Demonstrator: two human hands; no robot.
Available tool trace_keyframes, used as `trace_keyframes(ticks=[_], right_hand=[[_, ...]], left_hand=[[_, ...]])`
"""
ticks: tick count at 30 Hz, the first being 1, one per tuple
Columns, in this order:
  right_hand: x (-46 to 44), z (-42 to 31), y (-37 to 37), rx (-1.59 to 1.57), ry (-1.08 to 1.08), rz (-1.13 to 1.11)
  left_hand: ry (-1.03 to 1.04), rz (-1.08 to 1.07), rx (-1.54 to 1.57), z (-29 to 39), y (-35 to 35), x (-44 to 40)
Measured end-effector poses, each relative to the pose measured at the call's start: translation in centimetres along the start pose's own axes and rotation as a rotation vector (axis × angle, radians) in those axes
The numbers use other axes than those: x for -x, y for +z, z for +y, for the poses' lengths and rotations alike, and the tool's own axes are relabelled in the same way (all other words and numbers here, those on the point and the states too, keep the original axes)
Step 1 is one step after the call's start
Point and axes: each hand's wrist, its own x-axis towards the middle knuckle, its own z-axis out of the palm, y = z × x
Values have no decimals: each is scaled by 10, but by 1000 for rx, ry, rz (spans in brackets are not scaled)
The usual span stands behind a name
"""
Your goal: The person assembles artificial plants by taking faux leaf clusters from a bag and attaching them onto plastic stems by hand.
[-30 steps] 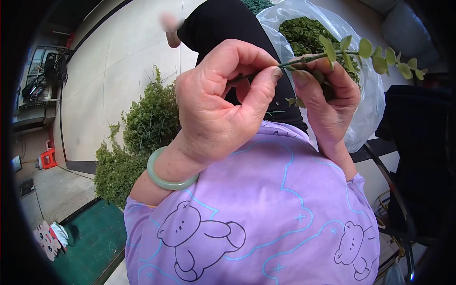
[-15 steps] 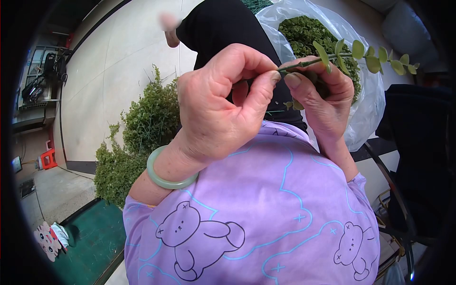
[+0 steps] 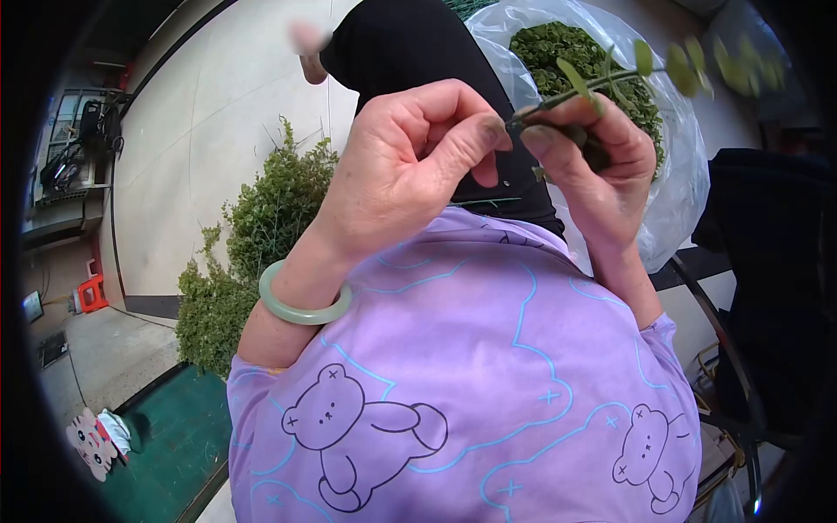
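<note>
My left hand [image 3: 410,166], with a pale green bangle [image 3: 305,301] on its wrist, is closed in a pinch at the lower end of a green stem. My right hand [image 3: 602,166] grips the leafy stem [image 3: 575,91] between thumb and fingers; its round-leaved tip points to the upper right and is blurred. The two hands' fingertips are close together above my black-clad leg. Whether the left fingers still hold the stem's end is too small to tell. Some dark leaves show inside my right hand.
A clear plastic bag [image 3: 680,192] of green foliage [image 3: 558,52] is at the upper right. More leafy stems [image 3: 270,209] lie at my left. A green table [image 3: 166,444] with a cartoon cat figure [image 3: 91,444] is at the lower left. A dark chair [image 3: 767,288] is at the right.
My left hand has shifted slightly left, and its fingers have changed position at the stem's end. The leafy tip has swung upward.
</note>
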Motion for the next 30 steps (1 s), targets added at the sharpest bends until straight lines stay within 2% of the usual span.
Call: trace_keyframes(ticks=[2, 5, 9, 12, 15, 17, 18, 21, 23, 26, 30], right_hand=[[5, -4, 3, -84, 51, 2], [5, 2, -2, -59, -12, -66], [5, -3, -5, -44, 1, -141], [8, -9, -7, -22, 145, -160], [8, -4, -4, -138, 112, -160], [11, 0, -6, -161, 176, -180], [13, 1, -7, -172, 207, -190], [17, 5, -5, -158, 104, -172], [14, 1, -8, -148, 155, -193], [11, 0, -7, -112, 177, -169], [14, 5, -8, -73, 166, -202]], left_hand=[[-18, -27, 67, -1, -1, 2], [-175, -62, 192, 6, -1, 5], [-243, -72, 237, 10, 0, 10], [-269, -103, 249, 11, -1, 10], [-320, -146, 257, 13, -2, 11], [-372, -158, 262, 12, -2, 11], [-368, -161, 257, 11, -2, 11], [-370, -167, 244, 9, 0, 12], [-385, -170, 231, 10, 1, 11], [-245, -111, 167, 5, 4, 11], [-345, -152, 90, 10, -1, 12]])
